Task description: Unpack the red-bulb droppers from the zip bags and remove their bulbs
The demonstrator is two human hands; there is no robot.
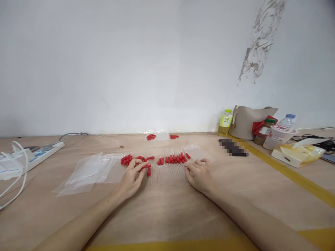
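A row of clear glass droppers with red rubber bulbs lies on the wooden table in front of me. My left hand pinches a red rubber bulb between thumb and fingers, beside a loose pile of red bulbs. My right hand rests at the right end of the row, its fingers curled onto the glass tubes. What the right fingers grip is too small to name.
Clear plastic bags lie to the left, another behind my right hand. More red bulbs sit near the wall. A power strip with white cables is far left. Bottles, a bag and a tissue pack crowd the right.
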